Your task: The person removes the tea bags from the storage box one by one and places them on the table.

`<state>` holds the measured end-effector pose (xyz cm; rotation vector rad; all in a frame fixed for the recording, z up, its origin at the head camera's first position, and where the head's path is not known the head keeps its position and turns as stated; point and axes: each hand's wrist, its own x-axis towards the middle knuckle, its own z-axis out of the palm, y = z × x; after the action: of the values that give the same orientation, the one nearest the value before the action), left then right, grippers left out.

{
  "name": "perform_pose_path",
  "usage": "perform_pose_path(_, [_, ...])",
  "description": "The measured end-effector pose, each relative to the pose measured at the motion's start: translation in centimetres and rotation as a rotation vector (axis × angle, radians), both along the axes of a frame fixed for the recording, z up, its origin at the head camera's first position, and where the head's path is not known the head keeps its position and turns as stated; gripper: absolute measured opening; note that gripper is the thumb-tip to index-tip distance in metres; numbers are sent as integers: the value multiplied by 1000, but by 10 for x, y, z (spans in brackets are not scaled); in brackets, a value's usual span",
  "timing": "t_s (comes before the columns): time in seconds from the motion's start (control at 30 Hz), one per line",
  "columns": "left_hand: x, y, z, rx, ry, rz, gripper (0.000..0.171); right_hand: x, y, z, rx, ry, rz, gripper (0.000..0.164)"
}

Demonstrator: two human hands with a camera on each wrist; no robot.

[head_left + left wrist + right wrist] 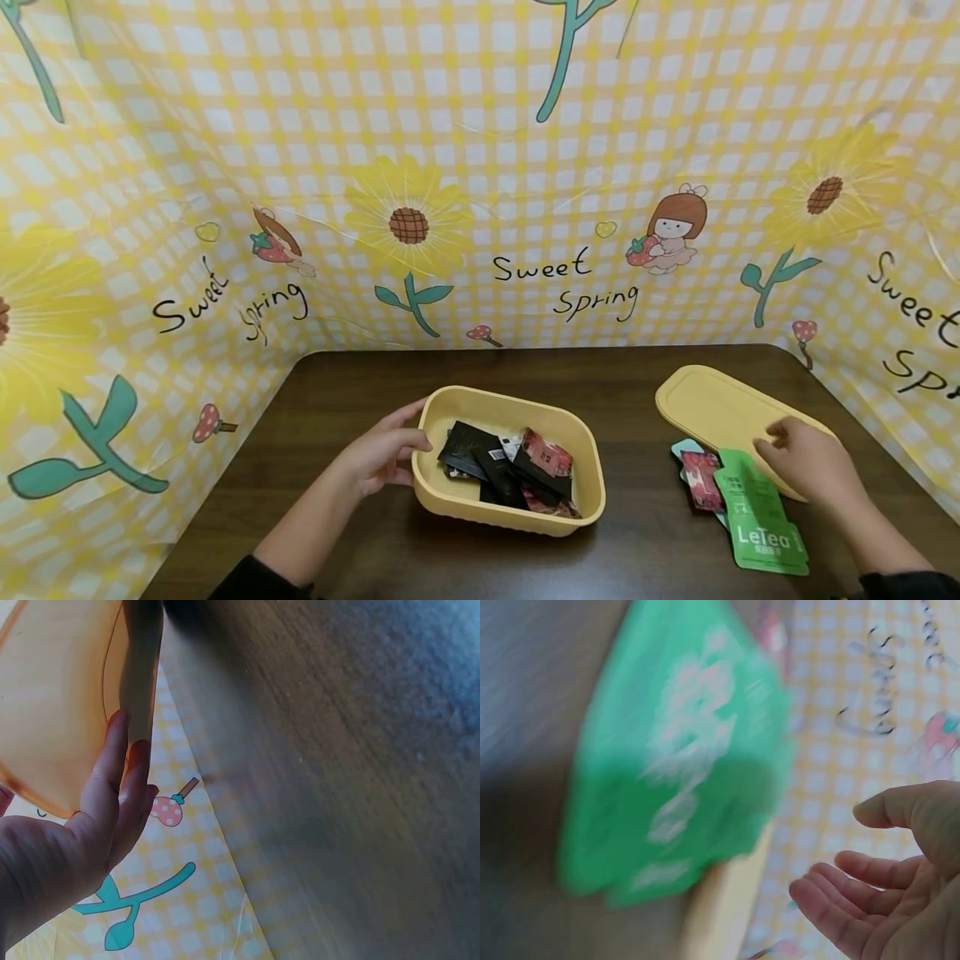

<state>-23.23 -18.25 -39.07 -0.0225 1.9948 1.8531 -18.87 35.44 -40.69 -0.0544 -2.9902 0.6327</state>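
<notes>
My left hand [381,454] grips the left end of a yellow plastic box [495,518], its thumb over the rim and its fingers along the outer wall. In the left wrist view those fingers [112,776] lie against the box wall. Inside the box are several black packets [501,473] and some red ones [547,455]. On the right, my right hand [810,460] is over the yellow lid [708,402], beside a green pouch [756,508] lettered "LeTea". In the right wrist view its fingers are loosely bent, thumb apart, with nothing between them.
A red sachet [702,481] lies left of the green pouch, overlapping a pale blue packet [686,448]. The dark wooden table [360,550] is bordered at the back and sides by a yellow checked cloth [465,308] with printed flowers and "Sweet Spring".
</notes>
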Motion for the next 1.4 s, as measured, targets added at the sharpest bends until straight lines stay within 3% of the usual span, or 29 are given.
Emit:
perform_pose_path(0.17, [1,-3,0,4,10,-1,91,-13,-62,24,-53,188,149,36])
perform_pose_path(0.33, [2,-4,2,5,11,-25,91,-26,-134,35,-104,284,392,28])
perform_pose_path(0.43, [2,-4,3,10,11,-30,91,-37,-170,33,-121,247,592,27])
perform_pose_path(0.53, [1,-3,2,17,12,-34,90,-48,-197,25,-140,124,790,30])
perform_pose_path(0.67, [1,-2,1,18,17,-39,91,-58,-215,13,-116,-36,938,43])
perform_pose_path(0.77, [2,-2,0,16,19,-35,91,-61,-220,7,-100,-110,947,51])
perform_pose_path(0.9, [3,-4,-1,20,19,-23,91,-61,-222,5,-98,-139,926,53])
perform_pose_path(1.17, [3,-4,0,19,18,-17,92,-62,-212,6,-160,-183,876,45])
perform_pose_path(1.3, [3,-3,0,15,18,-22,91,-63,-209,4,-204,-150,867,33])
perform_pose_path(1.4, [2,-3,0,14,19,-19,91,-61,-210,2,-168,-39,845,29])
